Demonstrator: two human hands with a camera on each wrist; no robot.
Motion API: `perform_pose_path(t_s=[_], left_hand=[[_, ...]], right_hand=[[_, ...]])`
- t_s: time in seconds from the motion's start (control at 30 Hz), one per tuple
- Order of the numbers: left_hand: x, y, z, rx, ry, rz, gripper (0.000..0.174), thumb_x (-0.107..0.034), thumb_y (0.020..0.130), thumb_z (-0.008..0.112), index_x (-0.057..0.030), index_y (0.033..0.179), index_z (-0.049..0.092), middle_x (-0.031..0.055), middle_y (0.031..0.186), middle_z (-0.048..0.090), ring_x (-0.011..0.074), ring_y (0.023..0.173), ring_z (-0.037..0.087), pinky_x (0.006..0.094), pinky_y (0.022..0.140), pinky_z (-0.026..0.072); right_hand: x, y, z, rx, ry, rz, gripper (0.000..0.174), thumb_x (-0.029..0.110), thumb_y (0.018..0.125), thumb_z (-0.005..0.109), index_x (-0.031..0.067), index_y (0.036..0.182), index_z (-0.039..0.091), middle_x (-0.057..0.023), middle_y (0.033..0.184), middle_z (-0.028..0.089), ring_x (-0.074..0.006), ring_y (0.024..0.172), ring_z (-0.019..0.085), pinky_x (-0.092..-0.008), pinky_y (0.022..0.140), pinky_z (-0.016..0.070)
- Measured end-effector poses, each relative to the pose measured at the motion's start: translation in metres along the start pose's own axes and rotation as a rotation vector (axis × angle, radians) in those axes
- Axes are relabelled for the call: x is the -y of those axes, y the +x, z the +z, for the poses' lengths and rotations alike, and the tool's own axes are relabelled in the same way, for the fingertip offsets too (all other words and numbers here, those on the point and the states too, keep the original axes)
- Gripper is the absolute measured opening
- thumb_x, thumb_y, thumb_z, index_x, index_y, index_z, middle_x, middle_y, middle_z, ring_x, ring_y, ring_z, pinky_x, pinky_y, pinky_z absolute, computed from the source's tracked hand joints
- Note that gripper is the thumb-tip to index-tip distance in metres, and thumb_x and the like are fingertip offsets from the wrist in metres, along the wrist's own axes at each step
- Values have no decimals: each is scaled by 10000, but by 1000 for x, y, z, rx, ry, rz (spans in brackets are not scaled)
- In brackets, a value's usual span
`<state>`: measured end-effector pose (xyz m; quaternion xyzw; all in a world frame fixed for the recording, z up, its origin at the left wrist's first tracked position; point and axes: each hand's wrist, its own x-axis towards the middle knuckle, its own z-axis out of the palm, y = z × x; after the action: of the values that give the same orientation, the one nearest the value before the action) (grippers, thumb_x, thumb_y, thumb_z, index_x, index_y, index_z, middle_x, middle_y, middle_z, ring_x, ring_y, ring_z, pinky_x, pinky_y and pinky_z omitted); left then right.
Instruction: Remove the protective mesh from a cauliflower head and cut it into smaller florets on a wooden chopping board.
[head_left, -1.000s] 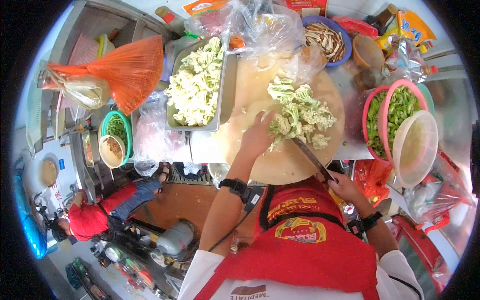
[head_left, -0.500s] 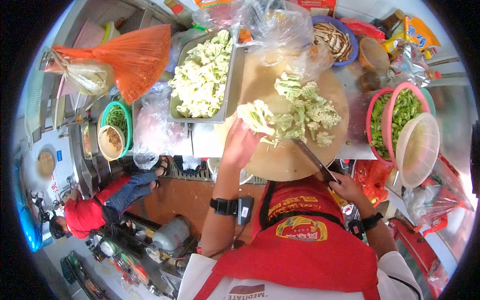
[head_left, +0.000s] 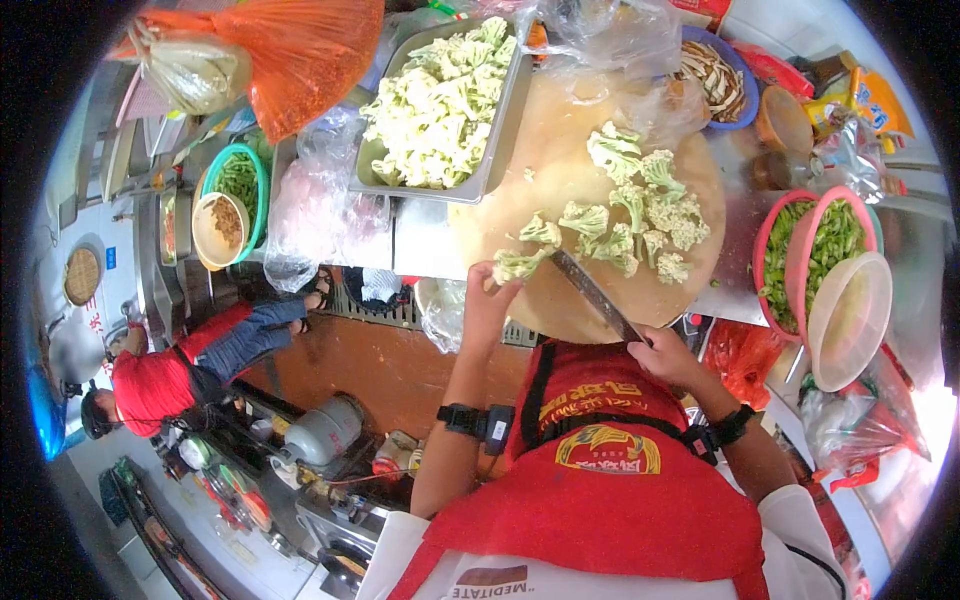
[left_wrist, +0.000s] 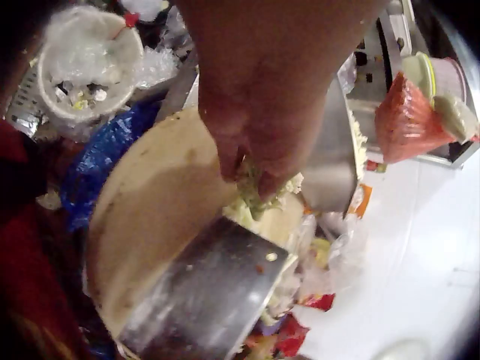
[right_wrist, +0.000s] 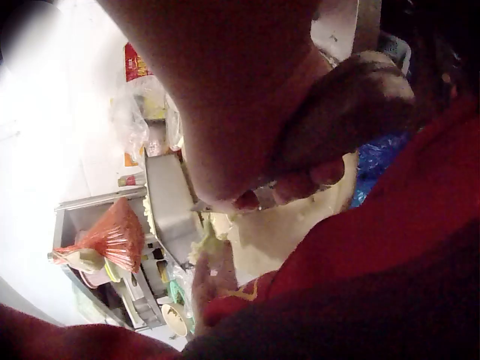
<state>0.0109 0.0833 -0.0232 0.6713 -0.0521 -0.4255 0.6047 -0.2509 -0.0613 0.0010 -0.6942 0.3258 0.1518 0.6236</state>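
Plainly the risk sits at the fingertips: the left hand [head_left: 487, 300] has its grip pinched on a cauliflower piece [head_left: 517, 264] at the near edge of the chopping board [head_left: 545, 150]. The knife [head_left: 590, 292] lies just beside those fingers, its handle wrapped tight in the right hand [head_left: 662, 358], so a slip could nick them or push the piece off. It looks pale, knobbly and green-stemmed, apart from the heap [head_left: 645, 215] behind.

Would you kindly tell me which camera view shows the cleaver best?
The head view: the cleaver shows at full length, from the right hand to its tip beside the cauliflower floret. The left wrist view shows only a blurred stretch of blade; the right wrist view, a sliver beneath the hand.
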Motion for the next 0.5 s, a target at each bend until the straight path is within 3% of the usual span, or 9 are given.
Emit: perform_pose_path(t_s=[0.07, 0.1, 0.2, 0.3, 0.5], left_hand=[[29, 6, -5, -108, 566, 210, 369, 17, 787, 671, -6, 1091, 464, 135, 1100, 517, 279, 1025, 552, 371, 873, 487], [32, 5, -3, -109, 748, 417, 381, 3, 744, 703, 5, 1048, 472, 176, 1080, 488, 350, 1033, 534, 390, 857, 483], [41, -3, 2, -128, 862, 408, 409, 1, 720, 715, -7, 1048, 471, 194, 1121, 464, 405, 1055, 504, 424, 855, 475], [39, -7, 6, -148, 825, 434, 433, -7, 713, 722, -22, 1069, 475, 204, 1209, 439, 416, 1083, 504, 437, 872, 472], [41, -5, -3, -70, 860, 462, 406, -34, 732, 710, -34, 1081, 501, 215, 1283, 451, 407, 1124, 507, 418, 908, 471]], right_hand=[[21, -1, -1, 34, 115, 160, 445, 148, 864, 525, 26, 1291, 512, -161, 831, 647, -218, 704, 608, -352, 728, 497], [30, -2, -2, 51, 171, 243, 450, 142, 864, 526, 31, 1300, 506, -152, 819, 642, -206, 675, 599, -345, 712, 498], [36, -2, 1, 78, 169, 278, 461, 128, 867, 526, 45, 1319, 492, -133, 818, 626, -170, 649, 575, -326, 699, 494], [53, -5, 3, 43, 83, 99, 459, 140, 866, 528, 43, 1313, 500, -151, 831, 635, -225, 676, 597, -344, 728, 495], [31, 11, 18, -61, -128, -240, 472, 187, 871, 504, 42, 1320, 491, -251, 953, 648, -380, 824, 646, -415, 840, 483]])
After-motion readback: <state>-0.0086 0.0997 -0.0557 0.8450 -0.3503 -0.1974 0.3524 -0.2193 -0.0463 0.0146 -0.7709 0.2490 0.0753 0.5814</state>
